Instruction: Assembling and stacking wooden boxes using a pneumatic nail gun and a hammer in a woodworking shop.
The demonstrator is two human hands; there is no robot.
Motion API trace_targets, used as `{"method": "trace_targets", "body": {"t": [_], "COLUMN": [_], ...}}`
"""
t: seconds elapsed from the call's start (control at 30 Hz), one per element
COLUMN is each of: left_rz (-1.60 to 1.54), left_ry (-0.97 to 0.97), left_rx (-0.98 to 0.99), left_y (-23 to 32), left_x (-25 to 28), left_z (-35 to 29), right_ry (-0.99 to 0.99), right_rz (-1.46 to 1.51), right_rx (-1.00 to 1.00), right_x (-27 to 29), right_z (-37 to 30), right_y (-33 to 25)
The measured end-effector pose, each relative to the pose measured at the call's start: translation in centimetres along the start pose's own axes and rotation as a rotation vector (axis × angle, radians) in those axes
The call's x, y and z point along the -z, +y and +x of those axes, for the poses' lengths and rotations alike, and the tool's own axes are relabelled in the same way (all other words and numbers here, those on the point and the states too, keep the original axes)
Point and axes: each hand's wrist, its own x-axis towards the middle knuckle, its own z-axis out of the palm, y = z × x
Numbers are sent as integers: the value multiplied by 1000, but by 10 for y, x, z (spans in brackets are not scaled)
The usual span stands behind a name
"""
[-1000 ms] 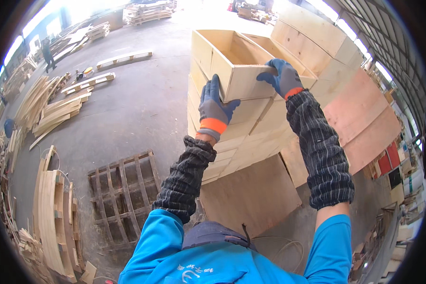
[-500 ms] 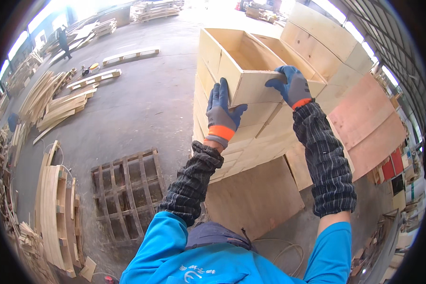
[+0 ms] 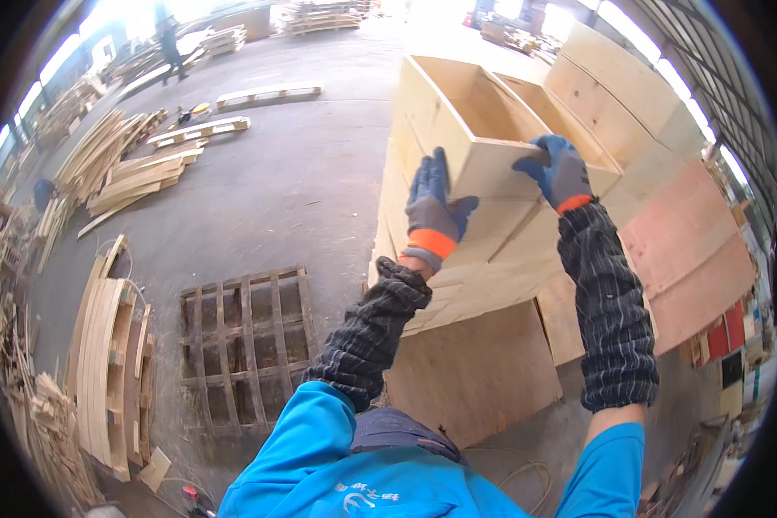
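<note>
A grey concrete floor (image 3: 293, 190) spreads through the workshop, and a tall stack of plywood boxes (image 3: 492, 259) rises from it. An open plywood box (image 3: 483, 129) sits on top of that stack. The left hand (image 3: 432, 211) lies flat on the box's near side, fingers (image 3: 430, 173) spread apart. The right hand (image 3: 561, 173) hooks over its near top edge, fingers clamped on the rim. A wooden pallet (image 3: 246, 345) lies left of the stack.
</note>
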Motion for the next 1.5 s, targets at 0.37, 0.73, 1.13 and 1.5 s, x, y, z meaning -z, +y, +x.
{"method": "trace_targets", "body": {"t": [0.37, 0.73, 1.13, 1.5], "left_rz": [-86, -29, -457, -644], "left_ry": [-74, -167, -164, 742], "left_rx": [154, 137, 353, -1097], "left_y": [5, 3, 64, 328], "left_x": [1, -1, 51, 309], "left_z": [-1, -10, -12, -118], "right_ry": [6, 39, 170, -40], "right_rz": [-2, 13, -55, 404], "right_rx": [68, 166, 196, -299], "right_x": [8, 35, 8, -45], "right_z": [-13, -77, -54, -367], "right_y": [15, 11, 25, 110]}}
